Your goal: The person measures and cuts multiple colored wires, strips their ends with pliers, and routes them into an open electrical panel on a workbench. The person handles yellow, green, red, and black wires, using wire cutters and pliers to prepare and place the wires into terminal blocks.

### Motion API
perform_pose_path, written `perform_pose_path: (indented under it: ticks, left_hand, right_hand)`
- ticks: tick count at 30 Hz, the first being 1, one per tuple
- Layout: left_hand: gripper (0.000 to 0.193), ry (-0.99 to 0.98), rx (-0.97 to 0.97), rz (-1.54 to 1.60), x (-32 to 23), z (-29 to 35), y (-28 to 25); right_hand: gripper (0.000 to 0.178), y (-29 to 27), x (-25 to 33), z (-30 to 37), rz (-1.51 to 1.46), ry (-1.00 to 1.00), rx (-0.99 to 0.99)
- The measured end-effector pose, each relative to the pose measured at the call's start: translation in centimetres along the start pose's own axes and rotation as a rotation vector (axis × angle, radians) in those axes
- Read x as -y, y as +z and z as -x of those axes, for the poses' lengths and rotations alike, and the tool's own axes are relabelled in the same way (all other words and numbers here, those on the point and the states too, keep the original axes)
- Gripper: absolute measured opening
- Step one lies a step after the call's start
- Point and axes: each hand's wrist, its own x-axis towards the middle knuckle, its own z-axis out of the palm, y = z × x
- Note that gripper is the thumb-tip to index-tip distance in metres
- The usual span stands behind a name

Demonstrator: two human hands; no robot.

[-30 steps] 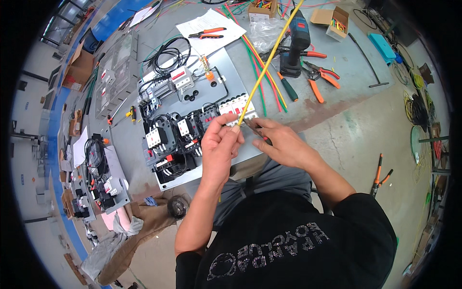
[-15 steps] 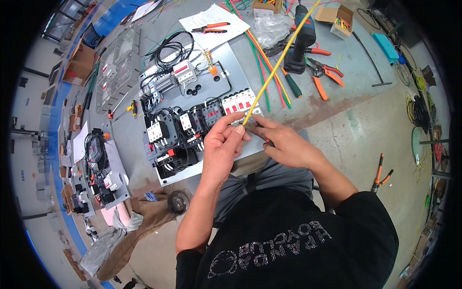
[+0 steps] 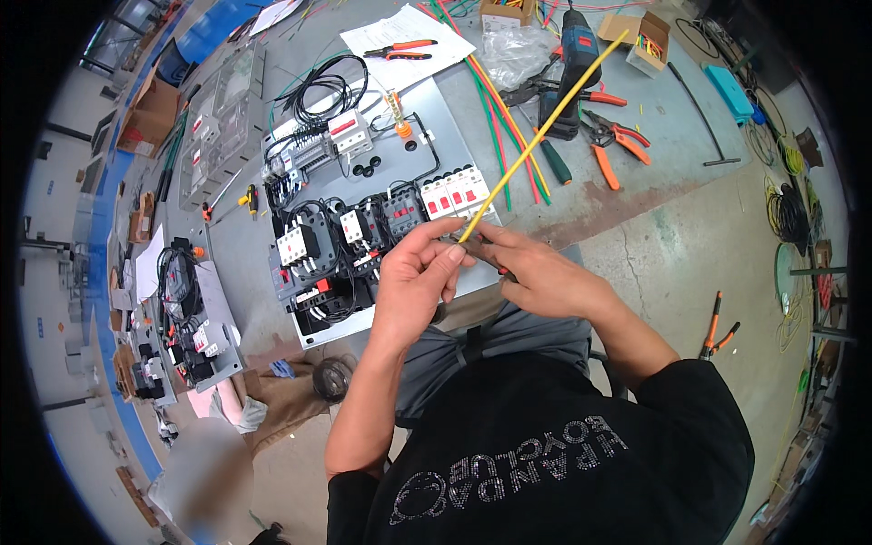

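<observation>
A long yellow wire [image 3: 548, 132] slants up and right from my hands over the bench. My left hand [image 3: 416, 277] is closed, thumb and forefinger pinching near the wire's lower end. Closed around dark-jawed pliers [image 3: 483, 255] with a bit of red, my right hand [image 3: 552, 280] meets the left at that same end. Most of the pliers is hidden by the fingers. Just beyond both hands lies a metal mounting plate [image 3: 454, 118] carrying white circuit breakers [image 3: 451, 193], contactors [image 3: 298, 243] and black wiring.
A cordless drill [image 3: 570, 77], orange-handled pliers [image 3: 618, 143], a green-handled screwdriver [image 3: 552, 162] and loose coloured wires lie on the bench. Small cardboard box [image 3: 647, 56] stands behind. Left are clear-covered enclosures [image 3: 222, 127] and another wired plate [image 3: 204, 309]. Someone sits at the lower left.
The yellow wire's free far end has come into view and tilts further right. Both hands stay close together at its lower end. The person at lower left has shifted.
</observation>
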Motion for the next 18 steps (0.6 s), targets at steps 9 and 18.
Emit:
perform_pose_path:
  ticks: [9, 18]
  left_hand:
    - [0.035, 0.007, 0.008, 0.001, 0.3, 0.1, -0.2]
    - [0.031, -0.031, -0.035, 0.011, 0.8, 0.6, -0.7]
  right_hand:
    - [0.038, 0.8, -0.8, -1.2, 0.085, -0.097, -0.084]
    - [0.053, 1.8, -1.6, -1.5, -0.237, 0.116, -0.182]
